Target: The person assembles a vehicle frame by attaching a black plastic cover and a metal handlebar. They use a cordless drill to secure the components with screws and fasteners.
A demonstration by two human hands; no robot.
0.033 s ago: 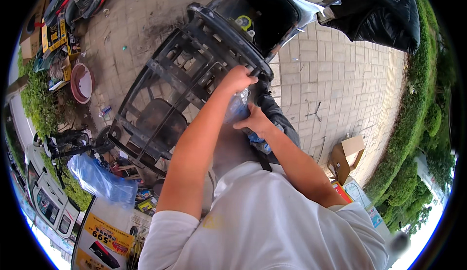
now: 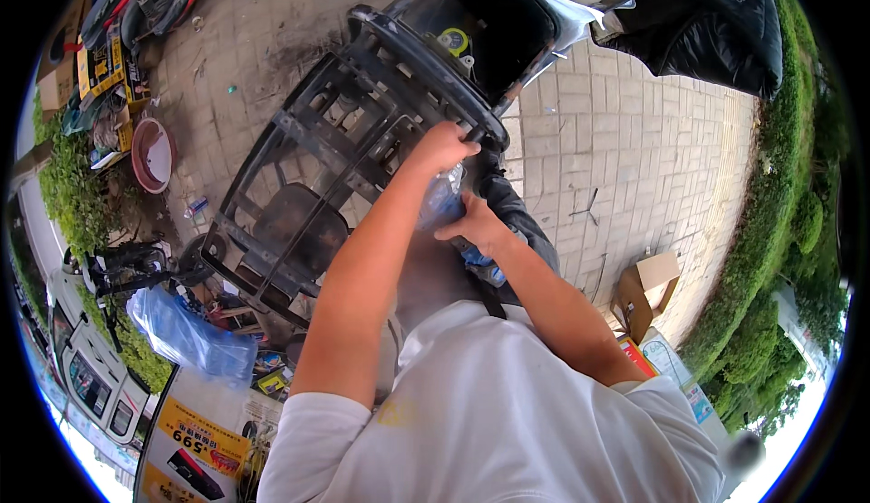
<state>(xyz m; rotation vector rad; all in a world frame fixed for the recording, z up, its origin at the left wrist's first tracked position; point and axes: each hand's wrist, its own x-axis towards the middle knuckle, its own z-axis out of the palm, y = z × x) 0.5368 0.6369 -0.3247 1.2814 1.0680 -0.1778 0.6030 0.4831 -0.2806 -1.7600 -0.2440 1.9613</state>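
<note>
In the middle of the head view, a clear bluish plastic thing [image 2: 442,198], perhaps a bottle, sits between my hands. My right hand [image 2: 480,226] curves round its lower right side, thumb to the left and fingers up. Just above it, my left hand [image 2: 444,148] is closed with its fingers curled beside a dark bar end at the edge of the black metal rack [image 2: 299,127]. What lies inside that fist is hidden. Beyond the rack stands an open black bin-like box [image 2: 507,45] with a yellow-green roll [image 2: 453,42] in it.
Blue plastic wrap [image 2: 195,335] lies at the lower left, near a printed yellow sign [image 2: 201,444]. A reddish basin [image 2: 154,155] stands at far left. An open cardboard box [image 2: 645,293] is at right, a black padded cover [image 2: 702,27] at upper right. A hedge [image 2: 757,204] lines the paving.
</note>
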